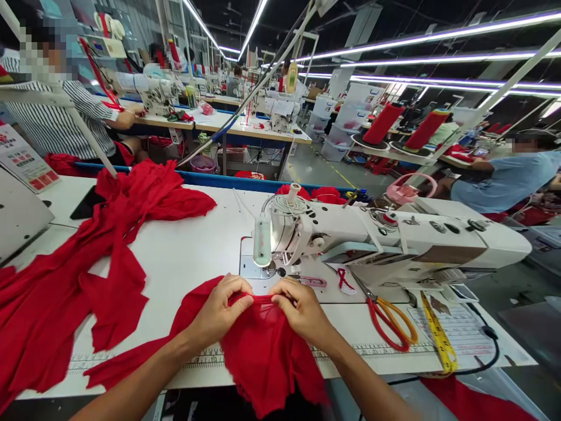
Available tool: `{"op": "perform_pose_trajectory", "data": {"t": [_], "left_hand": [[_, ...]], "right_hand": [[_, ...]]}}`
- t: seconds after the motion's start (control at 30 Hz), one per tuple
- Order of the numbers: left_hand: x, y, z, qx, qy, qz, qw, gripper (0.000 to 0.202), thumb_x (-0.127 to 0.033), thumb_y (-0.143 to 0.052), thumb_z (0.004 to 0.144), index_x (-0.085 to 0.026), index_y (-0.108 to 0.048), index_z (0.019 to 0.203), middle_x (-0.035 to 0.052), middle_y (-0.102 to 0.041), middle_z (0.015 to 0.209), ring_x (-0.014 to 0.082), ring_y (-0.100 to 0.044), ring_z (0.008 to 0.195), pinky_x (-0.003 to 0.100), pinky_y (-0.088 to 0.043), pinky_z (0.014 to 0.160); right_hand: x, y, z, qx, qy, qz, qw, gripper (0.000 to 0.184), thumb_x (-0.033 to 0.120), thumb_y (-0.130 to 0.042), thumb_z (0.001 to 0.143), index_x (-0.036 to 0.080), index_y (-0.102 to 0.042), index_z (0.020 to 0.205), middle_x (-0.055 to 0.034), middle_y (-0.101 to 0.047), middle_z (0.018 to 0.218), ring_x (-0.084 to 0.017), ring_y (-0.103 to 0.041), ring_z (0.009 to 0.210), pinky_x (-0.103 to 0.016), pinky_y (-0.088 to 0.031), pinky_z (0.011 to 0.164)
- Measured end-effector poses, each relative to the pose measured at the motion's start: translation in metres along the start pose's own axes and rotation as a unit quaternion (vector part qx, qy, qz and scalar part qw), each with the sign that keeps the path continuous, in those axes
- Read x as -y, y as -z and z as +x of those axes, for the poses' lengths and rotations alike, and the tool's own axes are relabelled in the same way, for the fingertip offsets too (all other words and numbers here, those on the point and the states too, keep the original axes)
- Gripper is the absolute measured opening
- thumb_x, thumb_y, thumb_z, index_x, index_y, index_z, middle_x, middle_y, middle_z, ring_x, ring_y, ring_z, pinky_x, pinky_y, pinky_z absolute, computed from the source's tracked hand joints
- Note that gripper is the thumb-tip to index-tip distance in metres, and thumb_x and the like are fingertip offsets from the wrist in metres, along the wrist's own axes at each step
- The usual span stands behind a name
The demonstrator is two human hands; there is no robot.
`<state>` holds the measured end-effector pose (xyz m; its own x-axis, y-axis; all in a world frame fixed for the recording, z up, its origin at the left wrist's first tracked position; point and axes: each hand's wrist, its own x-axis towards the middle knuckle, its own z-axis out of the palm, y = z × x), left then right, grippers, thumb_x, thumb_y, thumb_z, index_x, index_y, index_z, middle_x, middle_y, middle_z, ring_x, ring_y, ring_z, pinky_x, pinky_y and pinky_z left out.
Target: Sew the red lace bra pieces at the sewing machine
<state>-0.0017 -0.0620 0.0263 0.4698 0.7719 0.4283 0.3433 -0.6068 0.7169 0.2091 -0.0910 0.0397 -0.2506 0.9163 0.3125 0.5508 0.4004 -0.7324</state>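
Note:
My left hand [221,310] and my right hand [300,307] both pinch the top edge of a red fabric piece [263,356] that drapes over the front of the white sewing table [193,251]. The fingers of both hands are closed on the cloth, a short way apart. The edge they hold lies just in front of the needle area of the white sewing machine [372,237].
A heap of red fabric pieces [83,269] covers the table's left side. Red-handled scissors [388,318] and a yellow tape measure [438,339] lie to the right. Red thread cones [383,123] stand behind. Other people sit at machines at the left [65,123] and right [504,181].

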Motion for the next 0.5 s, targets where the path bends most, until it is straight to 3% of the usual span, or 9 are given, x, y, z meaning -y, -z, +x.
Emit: {"op": "perform_pose_trajectory", "data": {"t": [0.13, 0.27, 0.5], "left_hand": [[0.002, -0.001, 0.002, 0.026, 0.015, -0.018, 0.999, 0.026, -0.02, -0.047, 0.099, -0.02, -0.059, 0.076, -0.0066, -0.067, 0.068, 0.0107, -0.063, 0.06, 0.033, -0.054, 0.097], [0.003, -0.001, 0.001, 0.04, 0.047, -0.046, 0.997, 0.024, -0.021, -0.048, 0.098, -0.02, -0.06, 0.077, -0.0066, -0.07, 0.073, 0.0107, -0.063, 0.061, 0.036, -0.054, 0.101], [0.005, -0.004, -0.001, 0.042, 0.037, -0.055, 0.997, 0.018, -0.018, -0.054, 0.095, -0.022, -0.064, 0.081, -0.0067, -0.073, 0.078, 0.0118, -0.068, 0.068, 0.042, -0.048, 0.109]], "right_hand": [[-0.003, -0.002, -0.002, -0.002, -0.006, 0.002, 1.0, 0.014, 0.014, -0.055, 0.091, 0.021, -0.064, 0.084, -0.0019, -0.068, 0.084, -0.018, -0.062, 0.081, -0.029, -0.048, 0.073], [0.005, -0.006, -0.012, -0.086, 0.064, -0.08, 0.991, 0.016, 0.017, -0.056, 0.097, 0.023, -0.066, 0.108, -0.006, -0.068, 0.098, -0.02, -0.062, 0.092, -0.033, -0.049, 0.081], [0.018, -0.018, -0.013, -0.051, 0.131, -0.159, 0.977, 0.018, 0.012, -0.049, 0.099, 0.02, -0.065, 0.098, -0.005, -0.067, 0.087, -0.018, -0.062, 0.082, -0.028, -0.048, 0.071]]}}
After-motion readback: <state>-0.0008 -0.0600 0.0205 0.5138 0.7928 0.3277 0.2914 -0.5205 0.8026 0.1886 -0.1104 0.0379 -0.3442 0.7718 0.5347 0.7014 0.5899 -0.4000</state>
